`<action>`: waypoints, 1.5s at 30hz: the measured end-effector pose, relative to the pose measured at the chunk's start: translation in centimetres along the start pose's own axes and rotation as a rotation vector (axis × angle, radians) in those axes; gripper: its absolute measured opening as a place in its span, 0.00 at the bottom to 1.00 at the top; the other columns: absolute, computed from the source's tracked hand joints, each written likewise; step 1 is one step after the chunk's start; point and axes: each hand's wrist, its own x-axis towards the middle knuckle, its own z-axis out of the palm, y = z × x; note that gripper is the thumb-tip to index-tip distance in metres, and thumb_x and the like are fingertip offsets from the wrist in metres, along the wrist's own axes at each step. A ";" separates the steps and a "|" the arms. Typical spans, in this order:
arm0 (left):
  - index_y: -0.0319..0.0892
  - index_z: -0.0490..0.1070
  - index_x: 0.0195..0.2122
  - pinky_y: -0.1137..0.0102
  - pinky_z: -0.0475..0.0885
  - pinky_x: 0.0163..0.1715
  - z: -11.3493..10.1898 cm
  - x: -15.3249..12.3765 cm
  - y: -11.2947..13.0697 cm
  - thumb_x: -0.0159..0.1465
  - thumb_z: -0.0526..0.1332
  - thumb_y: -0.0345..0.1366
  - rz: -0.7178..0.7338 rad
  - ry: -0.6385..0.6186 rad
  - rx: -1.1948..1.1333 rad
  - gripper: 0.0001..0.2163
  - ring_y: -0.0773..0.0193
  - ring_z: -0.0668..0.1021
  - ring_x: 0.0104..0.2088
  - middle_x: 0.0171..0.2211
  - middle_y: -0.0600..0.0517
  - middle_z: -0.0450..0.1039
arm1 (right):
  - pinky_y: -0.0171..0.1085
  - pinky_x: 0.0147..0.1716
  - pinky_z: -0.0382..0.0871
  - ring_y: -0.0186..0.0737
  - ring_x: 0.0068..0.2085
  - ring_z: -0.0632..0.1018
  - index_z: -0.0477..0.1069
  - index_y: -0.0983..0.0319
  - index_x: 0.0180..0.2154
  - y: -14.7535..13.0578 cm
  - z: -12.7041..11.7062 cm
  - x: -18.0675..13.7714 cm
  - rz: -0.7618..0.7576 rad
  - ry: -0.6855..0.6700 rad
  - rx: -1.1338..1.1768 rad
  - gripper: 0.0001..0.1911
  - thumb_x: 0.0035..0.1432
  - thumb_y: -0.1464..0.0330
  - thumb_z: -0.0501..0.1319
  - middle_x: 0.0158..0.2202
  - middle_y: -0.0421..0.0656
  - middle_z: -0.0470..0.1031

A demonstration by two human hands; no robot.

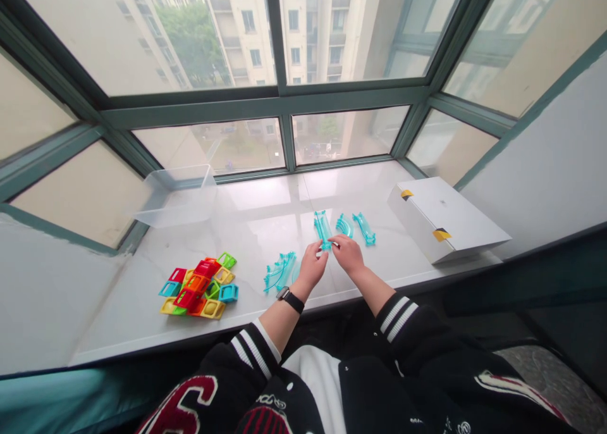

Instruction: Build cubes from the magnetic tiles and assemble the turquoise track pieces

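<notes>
Both my hands meet at the near end of a straight translucent teal track piece (322,226) on the white sill. My left hand (312,266) has its fingers closed on the left side of that end. From the right, my right hand (347,253) pinches the same end with thumb and fingertips. Just beyond lie a curved teal track piece (344,226) and another straight teal piece (365,229). Left of my left wrist rests a cluster of teal track pieces (281,272), partly hidden by the hand.
A pile of colourful plastic square tiles (198,286) sits at the left front. Behind it stands a clear plastic bin (177,206) by the window. A white box (448,219) with yellow-black tabs occupies the right side. The sill's front edge (256,314) runs close to my body.
</notes>
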 end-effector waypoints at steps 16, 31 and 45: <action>0.42 0.71 0.64 0.57 0.70 0.63 1.2 2.3 -2.5 0.66 0.62 0.36 -0.060 -0.010 0.095 0.24 0.51 0.72 0.65 0.64 0.39 0.69 | 0.39 0.55 0.74 0.45 0.54 0.81 0.83 0.57 0.49 1.2 2.3 1.9 0.124 -0.090 -0.113 0.18 0.65 0.76 0.59 0.52 0.44 0.83; 0.44 0.71 0.64 0.55 0.65 0.68 1.7 2.7 -3.3 0.66 0.62 0.38 -0.080 0.009 0.107 0.24 0.51 0.71 0.67 0.65 0.41 0.69 | 0.39 0.54 0.74 0.45 0.53 0.81 0.83 0.55 0.48 1.7 2.9 2.2 0.123 -0.097 -0.126 0.17 0.65 0.76 0.60 0.52 0.43 0.83; 0.45 0.70 0.65 0.53 0.68 0.65 1.8 2.4 -3.6 0.65 0.64 0.36 -0.103 0.014 0.089 0.26 0.48 0.72 0.66 0.65 0.41 0.70 | 0.40 0.55 0.74 0.45 0.53 0.82 0.83 0.56 0.49 1.9 2.8 2.3 0.115 -0.126 -0.122 0.17 0.66 0.77 0.60 0.53 0.45 0.82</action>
